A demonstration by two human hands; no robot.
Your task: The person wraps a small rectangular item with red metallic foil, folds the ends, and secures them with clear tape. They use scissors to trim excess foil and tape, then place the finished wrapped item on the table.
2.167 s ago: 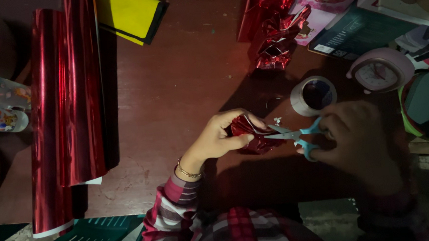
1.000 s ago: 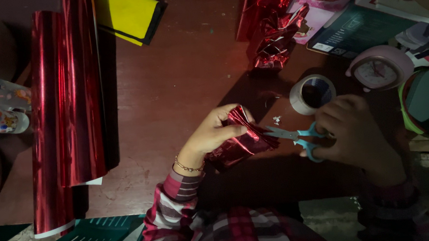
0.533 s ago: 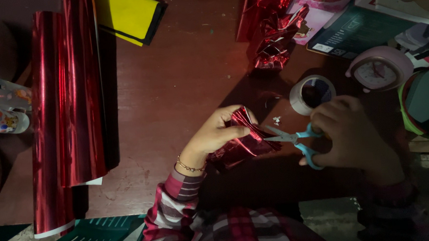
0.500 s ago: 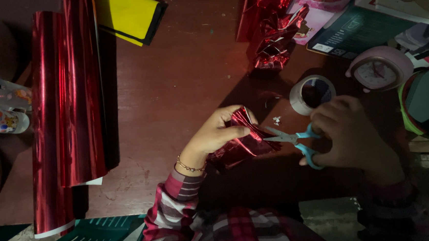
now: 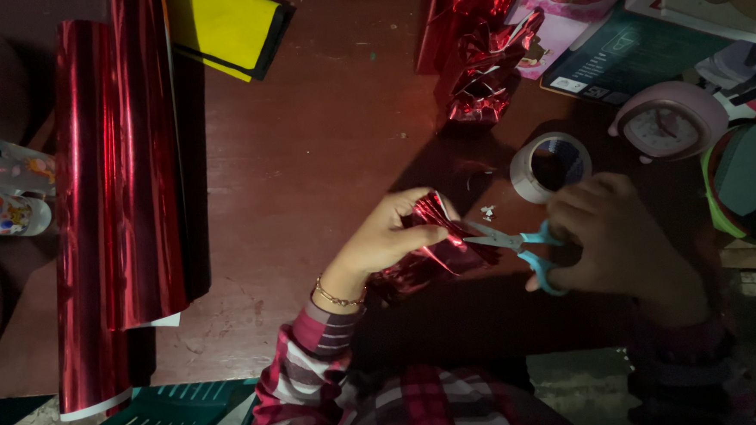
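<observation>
**Cutting folded red foil with scissors, overhead view**

Nearest the camera, the plaid sleeve leads up to the left hand, which wears a thin bracelet at the wrist. The left hand is closed around a folded foil piece, thumb and fingers pinching its upper end; the piece is held just above the surface, near the middle of the view. To its right, the right hand, in deep shadow, grips the blue handles of the scissors, fingers through the loops. The blades point left, and their tips meet the right edge of the foil piece; whether they are parted cannot be told. Small white scraps lie on the surface just above the blades.

Beyond the hands, a tape roll sits just above the right hand. Right of it stands a pink clock, beside a green round thing at the frame edge. Farther up lies crumpled foil, next to printed boxes. At the far left, foil rolls run lengthwise, with a yellow sheet at their upper end and bottles at the left edge.
</observation>
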